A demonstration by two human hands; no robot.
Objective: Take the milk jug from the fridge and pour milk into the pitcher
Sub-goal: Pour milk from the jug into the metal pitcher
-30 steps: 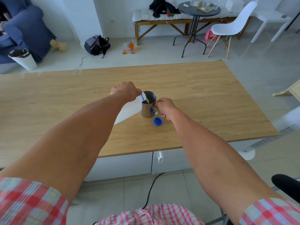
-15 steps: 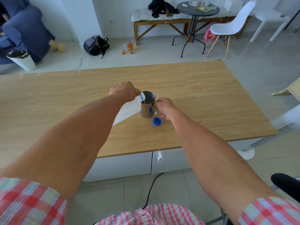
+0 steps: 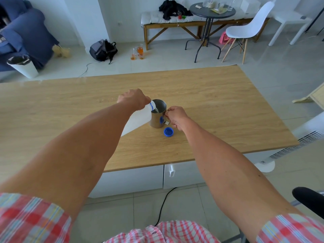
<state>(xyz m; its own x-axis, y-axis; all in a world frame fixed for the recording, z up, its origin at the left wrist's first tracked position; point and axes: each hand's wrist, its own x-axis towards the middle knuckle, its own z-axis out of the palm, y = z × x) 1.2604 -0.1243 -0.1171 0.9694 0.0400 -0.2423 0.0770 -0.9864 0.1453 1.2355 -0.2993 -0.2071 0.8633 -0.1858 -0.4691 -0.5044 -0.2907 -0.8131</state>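
1. The fingers of the left hand (image 3: 133,99) are wrapped around the upper part of the milk jug (image 3: 138,120); only the back of the hand shows, so the fingertips themselves are hidden on the jug's far side.
2. The fingers of the right hand (image 3: 175,116) are curled closed on the handle of the pitcher (image 3: 157,114), the hand sitting at the pitcher's three o'clock side.
3. The milk jug is a white plastic one, tilted steeply with its base low toward seven o'clock and its neck raised toward one o'clock. Its mouth, ringed in blue, rests over the pitcher's rim at the nine o'clock side.
4. A little pale liquid shows inside the pitcher just under the jug's mouth; how full the pitcher is cannot be told.
5. The pitcher is metal, upright on the wooden table (image 3: 219,102), near the table's middle. A blue mark shows on its side facing the camera.
6. A blue cap (image 3: 168,132) lies open side up on the table at about five o'clock of the pitcher, close to it but not touching, just below the right hand.
7. Both forearms are bare and reach forward from checked red and white sleeves (image 3: 26,220).
8. Beyond the table, at twelve to one o'clock, stand a round dark side table (image 3: 212,12) and a white chair (image 3: 249,28).
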